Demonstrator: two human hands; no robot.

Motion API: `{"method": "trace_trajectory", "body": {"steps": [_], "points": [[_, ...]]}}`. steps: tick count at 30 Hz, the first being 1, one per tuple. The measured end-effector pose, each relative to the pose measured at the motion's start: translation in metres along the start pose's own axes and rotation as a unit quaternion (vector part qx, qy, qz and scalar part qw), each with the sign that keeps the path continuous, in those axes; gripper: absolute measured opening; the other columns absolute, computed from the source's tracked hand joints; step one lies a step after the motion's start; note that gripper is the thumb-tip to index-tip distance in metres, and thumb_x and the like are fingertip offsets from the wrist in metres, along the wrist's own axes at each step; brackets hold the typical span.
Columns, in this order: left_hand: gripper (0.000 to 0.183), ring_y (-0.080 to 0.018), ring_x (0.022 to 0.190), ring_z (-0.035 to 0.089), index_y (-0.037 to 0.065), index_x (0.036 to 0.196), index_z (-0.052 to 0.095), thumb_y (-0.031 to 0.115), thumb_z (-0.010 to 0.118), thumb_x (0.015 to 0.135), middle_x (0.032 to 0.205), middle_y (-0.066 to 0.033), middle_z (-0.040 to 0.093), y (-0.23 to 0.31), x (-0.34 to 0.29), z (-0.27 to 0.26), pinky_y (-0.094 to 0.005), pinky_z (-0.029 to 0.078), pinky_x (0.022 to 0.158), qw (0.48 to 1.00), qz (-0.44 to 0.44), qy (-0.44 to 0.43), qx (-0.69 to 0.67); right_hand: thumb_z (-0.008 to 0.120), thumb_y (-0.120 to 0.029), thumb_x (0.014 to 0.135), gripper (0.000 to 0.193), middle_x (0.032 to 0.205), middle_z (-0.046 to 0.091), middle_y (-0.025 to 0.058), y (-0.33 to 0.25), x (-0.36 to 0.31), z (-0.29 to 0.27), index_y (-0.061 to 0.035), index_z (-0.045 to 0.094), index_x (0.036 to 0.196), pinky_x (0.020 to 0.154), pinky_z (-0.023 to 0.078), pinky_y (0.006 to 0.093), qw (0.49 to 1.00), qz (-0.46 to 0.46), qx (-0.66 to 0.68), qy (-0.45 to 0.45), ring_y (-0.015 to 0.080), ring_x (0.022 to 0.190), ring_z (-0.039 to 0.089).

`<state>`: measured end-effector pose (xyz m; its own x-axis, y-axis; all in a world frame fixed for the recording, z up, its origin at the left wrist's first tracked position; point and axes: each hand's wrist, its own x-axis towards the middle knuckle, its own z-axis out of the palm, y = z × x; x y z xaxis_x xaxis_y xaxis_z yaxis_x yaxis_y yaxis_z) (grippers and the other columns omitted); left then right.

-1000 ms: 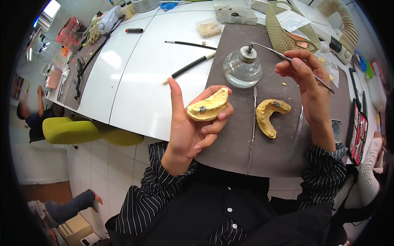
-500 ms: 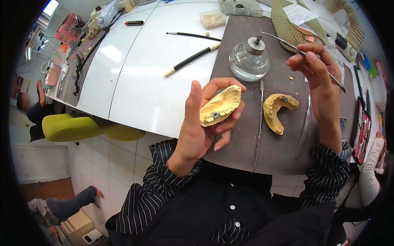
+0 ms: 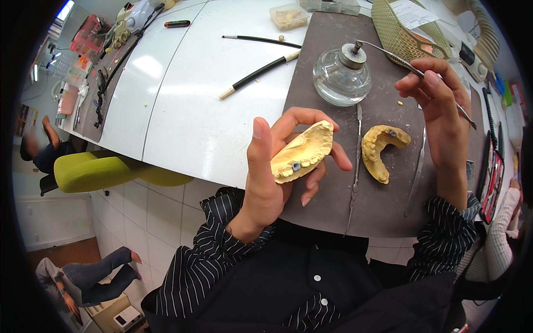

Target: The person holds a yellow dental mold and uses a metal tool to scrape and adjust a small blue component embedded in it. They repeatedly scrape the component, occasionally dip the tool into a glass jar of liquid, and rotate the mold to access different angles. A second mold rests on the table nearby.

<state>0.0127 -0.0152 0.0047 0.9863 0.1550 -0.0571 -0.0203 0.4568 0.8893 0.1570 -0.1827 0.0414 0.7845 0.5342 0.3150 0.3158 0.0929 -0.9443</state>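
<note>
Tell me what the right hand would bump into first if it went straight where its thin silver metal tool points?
Probably the round, clear glass burner with a grey metal top: the tool in the right hand seems to end by that top, though depth is unclear.

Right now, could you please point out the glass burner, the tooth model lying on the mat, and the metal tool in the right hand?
Glass burner (image 3: 342, 79): head view, rounded glass body.
Lying tooth model (image 3: 373, 148): head view, left side of its curve.
Metal tool (image 3: 404, 62): head view, upper shaft.
</note>
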Motion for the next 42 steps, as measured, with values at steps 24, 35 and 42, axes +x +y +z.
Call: {"method": "trace_trajectory", "body": {"steps": [24, 35, 42], "points": [[0.084, -0.0063, 0.044, 0.036, 0.004, 0.101, 0.041, 0.074, 0.004, 0.074, 0.068, -0.0167, 0.053, 0.003, 0.004, -0.012, -0.0167, 0.032, 0.034, 0.979, -0.077, -0.072, -0.176, 0.046, -0.019, 0.085, 0.026, 0.080, 0.062, 0.0101, 0.002, 0.001, 0.001, 0.0012, 0.055, 0.099, 0.076, 0.043, 0.0271, 1.000, 0.003, 0.008, 0.003, 0.0136, 0.077, 0.059], [0.095, -0.0048, 0.039, 0.022, 0.002, 0.100, 0.040, 0.083, 0.004, 0.064, 0.051, 0.0006, 0.034, 0.002, 0.000, 0.001, -0.0171, 0.018, 0.033, 0.998, -0.057, 0.000, -0.039, 0.044, -0.019, 0.086, 0.027, 0.081, 0.060, 0.0088, 0.004, 0.000, -0.002, 0.0015, 0.053, 0.102, 0.078, 0.043, 0.0279, 1.000, -0.002, -0.002, -0.014, 0.0155, 0.081, 0.058], [0.096, -0.0060, 0.040, 0.027, 0.002, 0.102, 0.038, 0.083, 0.003, 0.064, 0.050, 0.0007, 0.035, -0.006, -0.001, 0.001, -0.0180, 0.023, 0.036, 1.000, -0.010, 0.005, -0.003, 0.043, -0.020, 0.086, 0.028, 0.080, 0.059, 0.0079, 0.004, 0.000, -0.002, 0.0015, 0.051, 0.103, 0.079, 0.042, 0.0282, 1.000, -0.003, -0.013, -0.023, 0.0158, 0.082, 0.058]]}}
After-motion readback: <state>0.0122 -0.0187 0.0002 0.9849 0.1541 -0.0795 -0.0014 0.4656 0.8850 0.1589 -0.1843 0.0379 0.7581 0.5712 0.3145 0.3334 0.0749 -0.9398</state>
